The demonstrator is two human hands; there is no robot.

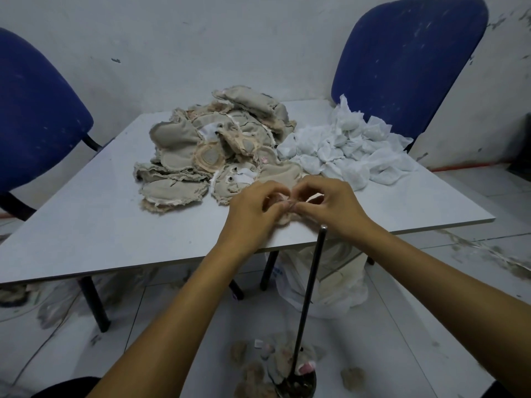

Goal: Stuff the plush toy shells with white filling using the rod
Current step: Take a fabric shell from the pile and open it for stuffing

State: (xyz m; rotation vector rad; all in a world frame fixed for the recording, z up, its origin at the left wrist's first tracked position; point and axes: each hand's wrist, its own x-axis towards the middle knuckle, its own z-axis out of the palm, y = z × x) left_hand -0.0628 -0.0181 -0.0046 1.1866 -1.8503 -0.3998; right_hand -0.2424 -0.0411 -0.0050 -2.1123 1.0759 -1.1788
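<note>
Beige plush fabric, a small limp toy shell, sits pinched between both hands above the near edge of the pale grey table. Left hand and right hand each curl their fingers round it, fingertips meeting. Behind lies a heap of flat beige plush shells, beside a pile of white filling bundles. A thin black metal rod stands upright below the hands, apart from them.

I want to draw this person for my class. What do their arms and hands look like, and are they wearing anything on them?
Both forearms are bare right to the bottom of the picture: no sleeves show. The left hand and right hand wear no gloves. No watch, bracelet or ring is visible. The fingernails look short.
</note>
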